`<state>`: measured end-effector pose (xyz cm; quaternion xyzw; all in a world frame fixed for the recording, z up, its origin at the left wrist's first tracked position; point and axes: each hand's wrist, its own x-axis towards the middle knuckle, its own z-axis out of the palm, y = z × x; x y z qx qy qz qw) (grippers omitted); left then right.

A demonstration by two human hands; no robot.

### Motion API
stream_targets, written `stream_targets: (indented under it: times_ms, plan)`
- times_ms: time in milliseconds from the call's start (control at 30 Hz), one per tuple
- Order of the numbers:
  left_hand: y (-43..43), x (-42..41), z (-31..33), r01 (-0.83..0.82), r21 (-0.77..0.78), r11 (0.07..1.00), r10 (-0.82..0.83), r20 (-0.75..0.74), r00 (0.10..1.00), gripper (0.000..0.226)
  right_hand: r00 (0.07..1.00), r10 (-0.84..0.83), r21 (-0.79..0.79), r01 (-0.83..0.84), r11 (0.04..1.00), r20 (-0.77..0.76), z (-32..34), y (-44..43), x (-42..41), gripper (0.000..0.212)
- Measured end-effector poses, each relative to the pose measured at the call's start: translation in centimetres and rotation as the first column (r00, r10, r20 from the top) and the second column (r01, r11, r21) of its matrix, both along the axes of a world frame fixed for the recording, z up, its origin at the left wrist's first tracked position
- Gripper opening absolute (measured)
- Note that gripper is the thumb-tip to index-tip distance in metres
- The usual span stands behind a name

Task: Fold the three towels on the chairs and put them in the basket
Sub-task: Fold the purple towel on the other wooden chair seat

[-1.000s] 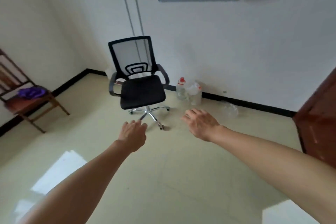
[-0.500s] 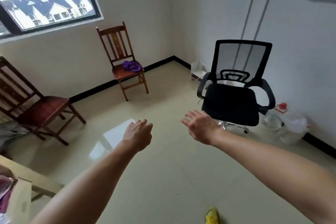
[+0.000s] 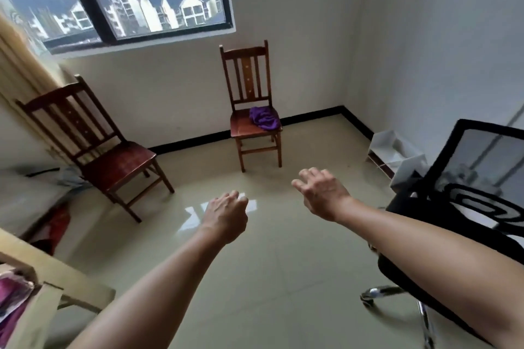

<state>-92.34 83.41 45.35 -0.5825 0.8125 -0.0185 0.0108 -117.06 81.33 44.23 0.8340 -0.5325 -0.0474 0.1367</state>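
Note:
A crumpled purple towel [image 3: 264, 118] lies on the seat of a wooden chair [image 3: 246, 85] standing against the far wall under the window. A second wooden chair [image 3: 119, 163] at the left has a bare seat. Both my arms reach forward over the floor. My left hand [image 3: 226, 217] hangs with its fingers loosely curled and holds nothing. My right hand [image 3: 321, 193] is open with fingers spread, also with nothing in it. Both hands are well short of the towel. No basket is in view.
A black mesh office chair [image 3: 465, 207] stands close at the right, under my right forearm. A wooden table corner [image 3: 65, 280] with pink cloth sits at the lower left. A white shelf [image 3: 391, 150] rests by the right wall. Glossy tiled floor lies between the chairs.
My view has swung left: the office chair slid to the right edge and the chair with the purple towel came to the centre. Both hands stayed in front, holding nothing.

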Motion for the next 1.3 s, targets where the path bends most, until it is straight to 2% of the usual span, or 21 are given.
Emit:
stream_targets:
  times_ms: [133,267,400,600,833,933,1133,1300]
  plan:
    - [-6.5,1.4,-1.6,-0.100,0.043,0.994,0.098,0.039,0.994,0.016,0.998,0.063,0.044,-0.062,0.997,-0.020,-1.0,-8.6,0.8,0.031]
    - [-16.5,2.6,-3.9,-0.148,0.089,0.985,0.142,0.074,0.987,0.019,0.996,0.087,0.111,-0.086,0.990,-0.005,-3.3,-18.9,1.5,0.034]
    - [-28.2,1.8,-4.7,-0.114,0.093,0.989,0.108,0.069,0.992,0.020,0.998,0.069,0.135,-0.068,0.989,-0.002,-4.5,-29.4,1.0,0.032]
    - [-44.5,-1.1,-1.8,-0.007,0.051,0.999,0.003,0.062,0.998,0.024,0.997,-0.040,0.071,0.036,0.997,0.067,-1.7,-43.7,-1.3,0.023]
    - [-60.2,-4.5,-3.5,0.045,0.092,0.995,-0.049,0.043,0.998,0.024,0.994,-0.102,0.187,0.093,0.978,0.041,-3.3,-58.0,-5.0,0.024]
    - [-66.9,-5.0,-5.7,0.026,0.117,0.993,-0.033,0.052,0.998,0.024,0.995,-0.083,0.209,0.070,0.975,0.053,-5.3,-65.7,-5.5,0.032]
    - [-80.0,-5.8,-9.9,-0.073,0.225,0.972,0.059,0.070,0.996,0.024,0.998,-0.056,0.327,0.040,0.944,0.042,-10.4,-81.4,-6.7,0.032]
    - [-85.9,-5.4,-12.0,-0.175,0.325,0.930,0.179,0.018,0.984,0.024,0.997,-0.071,0.429,0.052,0.902,0.028,-12.2,-90.0,-6.3,0.030]
